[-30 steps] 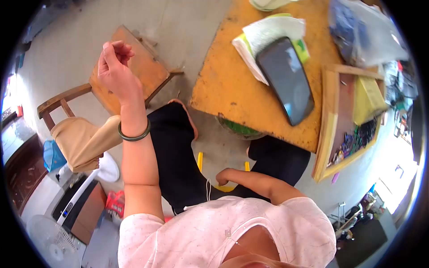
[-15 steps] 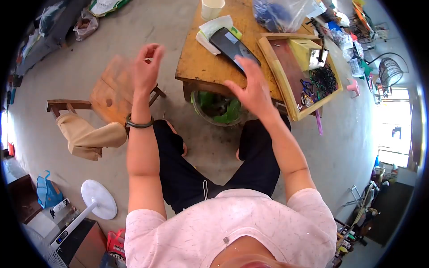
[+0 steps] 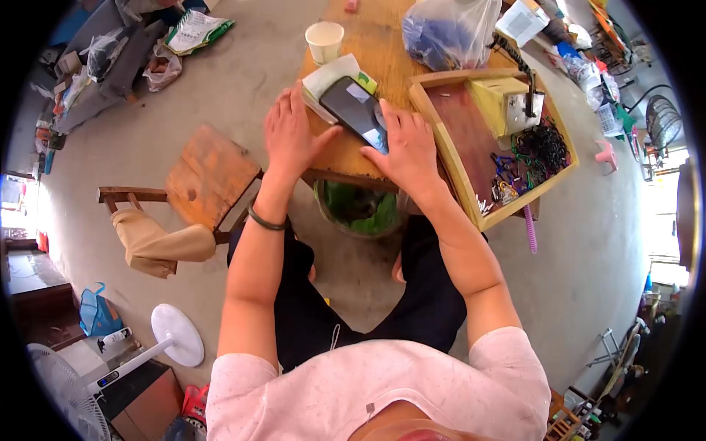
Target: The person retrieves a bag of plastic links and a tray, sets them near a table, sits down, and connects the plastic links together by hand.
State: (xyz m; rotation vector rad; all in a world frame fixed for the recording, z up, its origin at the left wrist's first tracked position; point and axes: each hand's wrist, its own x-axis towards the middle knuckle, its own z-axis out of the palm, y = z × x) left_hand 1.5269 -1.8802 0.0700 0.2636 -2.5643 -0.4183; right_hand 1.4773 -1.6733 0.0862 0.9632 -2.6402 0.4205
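Note:
My left hand [image 3: 289,136] lies at the front left of the wooden table [image 3: 373,45], fingers stretched out and thumb apart, holding nothing. To its right, a dark smartphone [image 3: 351,104] lies slanted, partly over a white and green tissue pack [image 3: 325,76]. My right hand [image 3: 408,148] rests by the phone's right side, its thumb at the lower corner. Those fingers are extended and not wrapped round the phone. Beside this hand stands a wood-framed tray [image 3: 450,158] with small black and coloured pieces [image 3: 533,151] and a metal device [image 3: 520,110] on a yellow block.
A paper cup [image 3: 324,42] and a plastic bag [image 3: 445,33] with blue contents stand farther back. Under the table edge is a clear bin [image 3: 360,213] with green leaves. A wooden chair [image 3: 206,176] is at the left, a white fan [image 3: 176,334] at the lower left.
Both hands have come down from the air to the table's front edge. My left hand has moved right and its fingers have spread. The view has shifted slightly.

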